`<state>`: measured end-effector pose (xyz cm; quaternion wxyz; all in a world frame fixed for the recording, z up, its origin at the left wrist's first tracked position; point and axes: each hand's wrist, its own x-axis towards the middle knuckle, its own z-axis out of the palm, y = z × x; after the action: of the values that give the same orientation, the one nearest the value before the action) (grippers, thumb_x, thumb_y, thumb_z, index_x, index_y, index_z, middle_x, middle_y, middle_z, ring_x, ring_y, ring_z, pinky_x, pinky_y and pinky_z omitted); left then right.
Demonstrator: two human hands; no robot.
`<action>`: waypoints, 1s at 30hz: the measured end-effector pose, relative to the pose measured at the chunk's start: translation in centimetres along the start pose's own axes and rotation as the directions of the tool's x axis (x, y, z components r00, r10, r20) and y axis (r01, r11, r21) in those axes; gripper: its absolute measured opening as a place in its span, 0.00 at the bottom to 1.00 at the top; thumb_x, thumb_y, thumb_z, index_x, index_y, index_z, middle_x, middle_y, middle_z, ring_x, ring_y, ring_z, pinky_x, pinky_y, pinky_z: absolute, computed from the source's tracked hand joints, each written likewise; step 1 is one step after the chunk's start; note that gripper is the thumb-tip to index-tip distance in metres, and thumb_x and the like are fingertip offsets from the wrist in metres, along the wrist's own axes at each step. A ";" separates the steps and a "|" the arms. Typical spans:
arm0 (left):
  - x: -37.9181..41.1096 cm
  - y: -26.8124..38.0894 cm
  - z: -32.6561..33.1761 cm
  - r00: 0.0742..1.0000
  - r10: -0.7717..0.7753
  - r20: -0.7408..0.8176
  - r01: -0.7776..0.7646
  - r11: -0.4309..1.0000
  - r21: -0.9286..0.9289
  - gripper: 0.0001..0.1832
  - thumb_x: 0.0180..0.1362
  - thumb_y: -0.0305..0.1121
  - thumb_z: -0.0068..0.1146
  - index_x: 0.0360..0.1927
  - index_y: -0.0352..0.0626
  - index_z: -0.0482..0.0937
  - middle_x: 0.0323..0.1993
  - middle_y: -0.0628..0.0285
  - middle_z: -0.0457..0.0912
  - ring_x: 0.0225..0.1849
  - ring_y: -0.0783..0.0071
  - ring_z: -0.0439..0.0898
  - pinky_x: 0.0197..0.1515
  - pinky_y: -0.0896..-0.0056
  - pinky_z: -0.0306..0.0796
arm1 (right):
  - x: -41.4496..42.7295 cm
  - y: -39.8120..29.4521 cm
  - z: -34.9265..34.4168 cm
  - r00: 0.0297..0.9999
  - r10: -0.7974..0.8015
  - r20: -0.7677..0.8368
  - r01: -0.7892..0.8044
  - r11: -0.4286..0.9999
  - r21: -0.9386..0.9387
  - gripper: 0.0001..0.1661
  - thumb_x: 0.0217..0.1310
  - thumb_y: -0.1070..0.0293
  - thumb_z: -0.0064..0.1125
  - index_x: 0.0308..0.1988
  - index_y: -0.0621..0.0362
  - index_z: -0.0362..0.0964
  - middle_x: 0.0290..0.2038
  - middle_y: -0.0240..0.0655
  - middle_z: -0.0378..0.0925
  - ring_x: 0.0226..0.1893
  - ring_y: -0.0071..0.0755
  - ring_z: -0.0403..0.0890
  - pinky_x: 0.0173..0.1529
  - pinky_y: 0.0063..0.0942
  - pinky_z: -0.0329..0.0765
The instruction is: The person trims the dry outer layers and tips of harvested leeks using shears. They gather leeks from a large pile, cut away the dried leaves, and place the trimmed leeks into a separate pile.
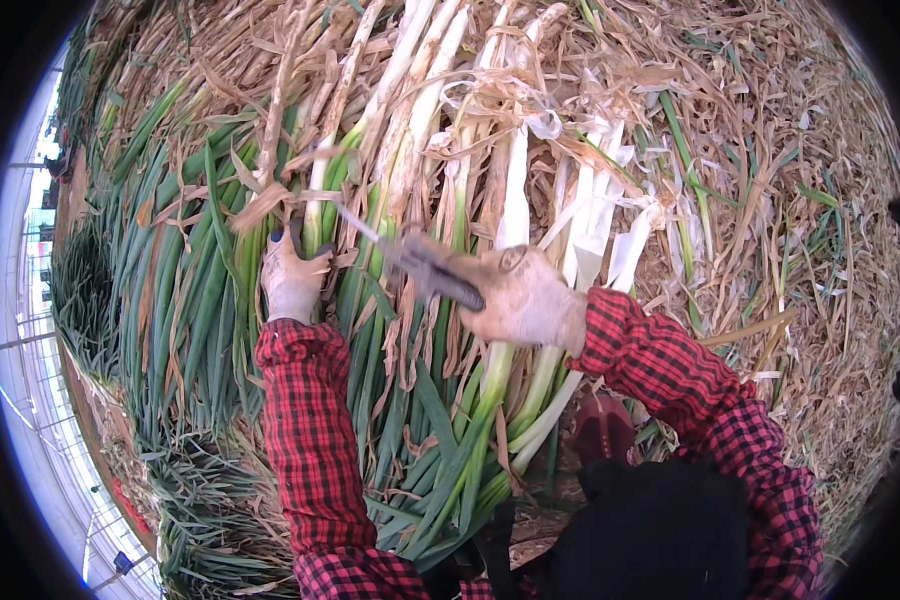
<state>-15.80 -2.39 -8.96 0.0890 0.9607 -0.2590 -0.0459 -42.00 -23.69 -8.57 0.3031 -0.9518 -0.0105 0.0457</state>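
My left hand, in a pale work glove with dark fingertips, grips the lower part of a green onion stalk within a wide row of long green onions. My right hand, gloved too, is closed around the dark handle of a knife; its thin blade is blurred and points up and left toward the left hand. Beneath and beside the right hand lie peeled white stalks with green leaves that fan toward me. Dry brown outer leaves cling to many of the stalks.
Dry husks and torn leaves cover the ground at right. More bundled green onions lie at lower left. A reddish shoe shows under my right forearm. Pale sheeting with a frame runs along the left rim.
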 end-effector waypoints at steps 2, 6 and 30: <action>-1.3 3.4 -0.6 0.994 -0.095 0.061 0.096 0.995 -0.014 0.42 0.49 0.46 0.73 0.65 0.37 0.71 0.57 0.44 0.78 0.59 0.48 0.76 0.60 0.53 0.71 | -1.6 -0.6 -1.4 1.000 0.005 -0.024 -0.005 1.000 0.013 0.43 0.60 0.66 0.49 0.74 0.43 0.51 0.51 0.40 0.76 0.20 0.29 0.80 0.23 0.31 0.80; -7.0 5.4 -0.4 0.995 -0.025 -0.098 0.034 0.996 0.087 0.47 0.49 0.48 0.74 0.67 0.31 0.66 0.54 0.45 0.79 0.54 0.48 0.79 0.57 0.55 0.72 | -5.3 -1.1 -2.0 0.989 -0.073 -0.125 0.086 0.991 0.106 0.43 0.57 0.68 0.51 0.73 0.47 0.56 0.48 0.38 0.77 0.19 0.27 0.79 0.21 0.28 0.79; -20.5 8.5 -3.4 0.863 -0.108 0.493 0.484 0.455 -0.747 0.21 0.64 0.27 0.57 0.60 0.34 0.74 0.40 0.63 0.83 0.32 0.82 0.79 0.32 0.82 0.71 | -1.9 3.9 -4.2 0.949 0.103 -0.297 -0.127 0.990 -0.062 0.42 0.58 0.69 0.55 0.72 0.52 0.58 0.46 0.39 0.70 0.14 0.28 0.74 0.16 0.24 0.73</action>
<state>-37.21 1.29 -3.10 0.4874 0.7923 -0.0387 -0.3650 -43.48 -29.41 -7.28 0.2597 -0.9584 0.0881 -0.0787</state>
